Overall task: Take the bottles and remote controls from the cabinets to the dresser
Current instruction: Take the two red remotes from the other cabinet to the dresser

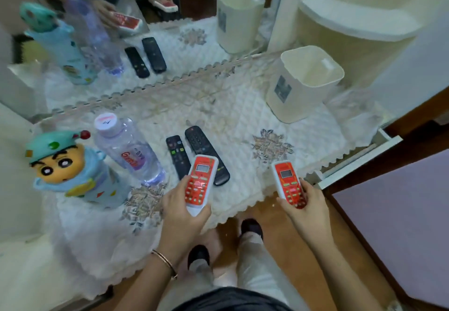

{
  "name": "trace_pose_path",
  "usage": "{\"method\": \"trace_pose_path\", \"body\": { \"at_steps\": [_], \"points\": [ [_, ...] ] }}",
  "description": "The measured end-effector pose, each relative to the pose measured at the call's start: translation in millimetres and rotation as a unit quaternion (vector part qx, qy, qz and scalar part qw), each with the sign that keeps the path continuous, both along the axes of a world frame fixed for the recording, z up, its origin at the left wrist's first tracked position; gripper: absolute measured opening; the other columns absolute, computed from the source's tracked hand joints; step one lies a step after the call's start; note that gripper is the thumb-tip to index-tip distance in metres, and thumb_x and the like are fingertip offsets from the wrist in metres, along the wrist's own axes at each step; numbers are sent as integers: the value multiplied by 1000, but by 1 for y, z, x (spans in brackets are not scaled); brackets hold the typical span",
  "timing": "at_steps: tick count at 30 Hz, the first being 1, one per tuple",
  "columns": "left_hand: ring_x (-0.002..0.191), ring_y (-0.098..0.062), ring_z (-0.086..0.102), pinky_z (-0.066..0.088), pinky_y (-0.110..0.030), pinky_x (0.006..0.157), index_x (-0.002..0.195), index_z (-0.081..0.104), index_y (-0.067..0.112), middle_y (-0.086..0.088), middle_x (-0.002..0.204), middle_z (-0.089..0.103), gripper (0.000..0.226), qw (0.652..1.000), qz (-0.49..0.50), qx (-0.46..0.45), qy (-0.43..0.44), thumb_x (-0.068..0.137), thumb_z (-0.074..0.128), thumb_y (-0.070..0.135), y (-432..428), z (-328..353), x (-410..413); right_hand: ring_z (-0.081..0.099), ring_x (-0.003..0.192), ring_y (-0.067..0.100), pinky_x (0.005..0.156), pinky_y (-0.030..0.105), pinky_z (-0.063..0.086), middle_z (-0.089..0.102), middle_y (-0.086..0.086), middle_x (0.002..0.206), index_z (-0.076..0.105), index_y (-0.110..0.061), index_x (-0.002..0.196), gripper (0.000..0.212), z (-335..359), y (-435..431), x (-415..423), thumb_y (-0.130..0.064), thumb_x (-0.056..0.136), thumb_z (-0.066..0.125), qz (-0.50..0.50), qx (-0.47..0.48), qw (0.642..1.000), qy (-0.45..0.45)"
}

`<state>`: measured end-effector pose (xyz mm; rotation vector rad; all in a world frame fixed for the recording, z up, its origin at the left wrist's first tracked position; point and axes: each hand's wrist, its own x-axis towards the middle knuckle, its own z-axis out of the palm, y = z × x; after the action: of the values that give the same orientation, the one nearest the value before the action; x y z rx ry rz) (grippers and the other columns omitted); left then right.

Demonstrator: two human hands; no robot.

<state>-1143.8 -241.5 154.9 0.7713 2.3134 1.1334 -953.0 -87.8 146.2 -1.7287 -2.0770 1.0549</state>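
Observation:
My left hand (181, 211) grips a red-and-white remote (201, 181) just above the dresser's front edge, over the near end of a black remote. My right hand (305, 207) grips a second red-and-white remote (288, 181) to the right, also at the front edge. On the white lace-covered dresser (243, 121) lie a small black remote (177, 155) and a longer black remote (205, 150). A clear water bottle (126, 148) and a blue cartoon-character bottle (73, 172) stand at the left.
A cream plastic bin (303, 82) stands at the dresser's back right. A mirror (121, 31) along the back reflects the bottles, remotes and hands. A white drawer (352, 162) sticks out at the right. My feet are on the wooden floor (291, 250) below.

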Motion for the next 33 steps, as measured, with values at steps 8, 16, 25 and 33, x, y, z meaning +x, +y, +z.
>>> {"method": "trace_pose_path", "body": {
  "at_steps": [8, 16, 25, 33],
  "points": [
    [106, -22, 50, 45, -35, 92, 126, 45, 34, 6, 108, 58, 65, 994, 105, -14, -23, 66, 68, 43, 98, -10, 19, 58, 77, 7, 57, 18, 38, 62, 4, 95, 59, -22, 104, 45, -18, 120, -32, -42, 64, 66, 151, -43, 988, 7],
    [104, -24, 55, 49, -43, 92, 131, 41, 29, 2, 115, 60, 74, 972, 224, -64, -23, 63, 65, 45, 164, -13, 25, 54, 88, 20, 70, 34, 50, 60, 2, 87, 59, -22, 90, 46, -24, 180, -94, -59, 62, 63, 261, -14, 965, -35],
    [107, -33, 53, 37, -40, 97, 132, 45, 11, -12, 132, 55, 75, 965, 167, -192, 69, 70, 51, 52, 195, -34, 5, 49, 117, 25, 96, 37, 42, 55, 7, 122, 50, -12, 125, 71, -30, 182, -135, -52, 69, 67, 264, 24, 958, -107],
    [137, -30, 26, 17, -39, 115, 143, 24, 12, -10, 152, 25, 86, 957, 128, -251, 68, 77, 56, 58, 199, -45, -4, 48, 117, 26, 95, 38, 44, 50, 7, 123, 42, -11, 125, 80, -31, 173, -141, -58, 66, 70, 265, 28, 953, -141]
  ]
}}
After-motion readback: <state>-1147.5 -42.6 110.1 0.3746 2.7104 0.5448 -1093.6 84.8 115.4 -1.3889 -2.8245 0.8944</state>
